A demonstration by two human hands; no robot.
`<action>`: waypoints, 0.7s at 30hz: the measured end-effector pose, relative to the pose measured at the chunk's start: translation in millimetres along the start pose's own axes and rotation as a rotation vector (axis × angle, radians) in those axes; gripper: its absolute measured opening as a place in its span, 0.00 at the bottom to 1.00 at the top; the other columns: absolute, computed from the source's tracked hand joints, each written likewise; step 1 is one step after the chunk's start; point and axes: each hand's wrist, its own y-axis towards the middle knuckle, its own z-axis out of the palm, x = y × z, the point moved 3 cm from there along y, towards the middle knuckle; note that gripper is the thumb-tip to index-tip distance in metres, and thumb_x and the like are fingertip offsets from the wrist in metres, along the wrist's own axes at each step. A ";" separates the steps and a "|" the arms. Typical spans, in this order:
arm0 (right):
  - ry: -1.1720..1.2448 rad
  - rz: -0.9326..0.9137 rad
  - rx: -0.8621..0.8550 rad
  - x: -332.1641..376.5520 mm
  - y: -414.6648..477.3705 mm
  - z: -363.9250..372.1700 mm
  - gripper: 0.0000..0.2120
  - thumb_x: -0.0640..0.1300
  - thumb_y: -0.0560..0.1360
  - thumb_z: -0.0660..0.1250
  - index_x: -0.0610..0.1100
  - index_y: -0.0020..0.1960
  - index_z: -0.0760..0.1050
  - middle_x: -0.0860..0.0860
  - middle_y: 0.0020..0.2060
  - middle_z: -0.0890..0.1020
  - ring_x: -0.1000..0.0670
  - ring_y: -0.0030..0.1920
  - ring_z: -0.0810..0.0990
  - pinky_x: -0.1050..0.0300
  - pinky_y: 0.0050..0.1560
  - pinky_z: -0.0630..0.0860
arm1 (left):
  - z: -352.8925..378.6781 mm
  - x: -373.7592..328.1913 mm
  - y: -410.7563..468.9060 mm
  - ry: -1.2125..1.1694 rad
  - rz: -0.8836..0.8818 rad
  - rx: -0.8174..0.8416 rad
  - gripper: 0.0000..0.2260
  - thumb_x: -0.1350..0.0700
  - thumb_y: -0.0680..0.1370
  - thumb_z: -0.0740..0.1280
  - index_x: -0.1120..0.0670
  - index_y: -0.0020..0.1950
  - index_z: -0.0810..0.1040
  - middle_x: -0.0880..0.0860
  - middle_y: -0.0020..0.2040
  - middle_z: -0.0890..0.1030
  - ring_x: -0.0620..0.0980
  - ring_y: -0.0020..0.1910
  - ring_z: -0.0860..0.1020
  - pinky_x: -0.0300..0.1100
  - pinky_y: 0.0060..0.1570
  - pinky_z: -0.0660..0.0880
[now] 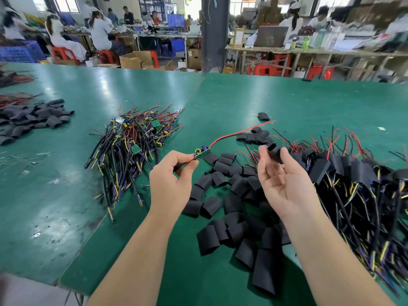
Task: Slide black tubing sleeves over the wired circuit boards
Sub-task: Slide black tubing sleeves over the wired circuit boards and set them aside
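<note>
hands first: what do we hold?
– our left hand (171, 180) pinches a small circuit board (202, 153) by its near end between thumb and forefinger, above the desk (242, 96). a red wire (238, 132) runs from the board up and to the right.
and the right?
– our right hand (284, 180) lies palm up, thumb and forefinger nipping a black sleeve (274, 151), the other fingers loose. sleeve and board are near but apart, the sleeve not yet on.
around them?
– loose sleeves (220, 195) lie on the desk under and between our hands. to the left we see a heap of bare wired boards (130, 149). to the right is a heap of sleeved boards (353, 184), cables trailing towards us. far left sits another sleeve pile (33, 120).
</note>
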 end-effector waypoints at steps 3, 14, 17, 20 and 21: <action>0.053 0.018 0.007 -0.3 -0.1 -0.3 0.08 0.42 0.79 0.63 0.36 0.51 0.73 0.39 0.47 0.85 0.48 0.48 0.85 0.59 0.43 0.81 | 0.9 0.9 -0.4 -0.002 0.006 0.011 0.14 0.60 0.74 0.70 0.39 0.41 0.75 0.37 0.37 0.79 0.41 0.33 0.72 0.35 0.36 0.70; 0.112 -0.019 0.056 8.8 0.5 3.0 0.10 0.44 0.78 0.65 0.36 0.51 0.76 0.41 0.49 0.84 0.48 0.50 0.85 0.60 0.41 0.81 | 5.3 -0.2 -2.2 0.045 0.054 0.075 0.08 0.54 0.71 0.70 0.40 0.40 0.76 0.42 0.34 0.79 0.45 0.34 0.73 0.41 0.39 0.72; 0.117 -0.044 0.047 14.3 1.3 1.6 0.10 0.44 0.78 0.65 0.36 0.52 0.75 0.41 0.52 0.84 0.48 0.51 0.85 0.61 0.42 0.81 | 5.8 -1.6 -2.8 0.064 0.060 0.094 0.09 0.54 0.71 0.69 0.39 0.40 0.76 0.43 0.35 0.79 0.45 0.34 0.73 0.46 0.41 0.74; 0.105 -0.056 0.064 17.1 1.4 1.4 0.10 0.45 0.78 0.65 0.38 0.51 0.75 0.42 0.55 0.82 0.49 0.52 0.84 0.61 0.40 0.80 | 5.6 -5.4 -2.6 0.067 0.071 0.111 0.10 0.54 0.71 0.69 0.37 0.40 0.75 0.43 0.35 0.79 0.47 0.35 0.74 0.50 0.42 0.74; 0.098 -0.061 0.065 17.7 1.4 1.6 0.10 0.45 0.78 0.66 0.38 0.51 0.75 0.42 0.56 0.82 0.49 0.53 0.84 0.61 0.40 0.80 | 5.3 -6.7 -2.8 0.067 0.078 0.116 0.11 0.55 0.71 0.69 0.37 0.40 0.75 0.42 0.36 0.79 0.47 0.35 0.74 0.51 0.43 0.74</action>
